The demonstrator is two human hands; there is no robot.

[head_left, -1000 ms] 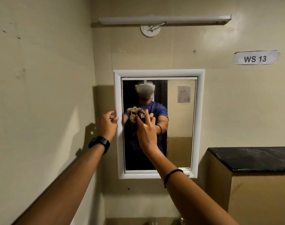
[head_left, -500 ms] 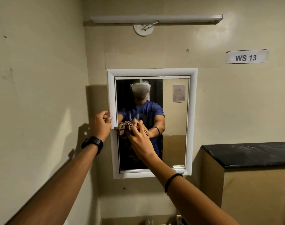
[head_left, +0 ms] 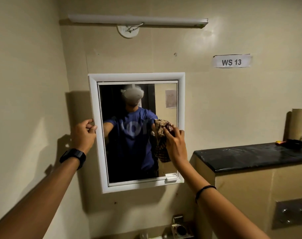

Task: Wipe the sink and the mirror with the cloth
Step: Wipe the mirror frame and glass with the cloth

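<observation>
so the right hand [head_left: 176,145] is bunching up the checked cloth [head_left: 161,135], fingers curled around it and pressing it flat against the mirror [head_left: 138,135] glass near its right edge, about halfway up. the left hand [head_left: 84,133] is gripping the mirror's white frame [head_left: 99,135] on the left edge, thumb and fingers pinching it. a black ledge [head_left: 250,156] is sitting just right of the mirror, with a "WS 13" label [head_left: 232,61] stuck on the wall above it. the sink isn't really showing in this shot
</observation>
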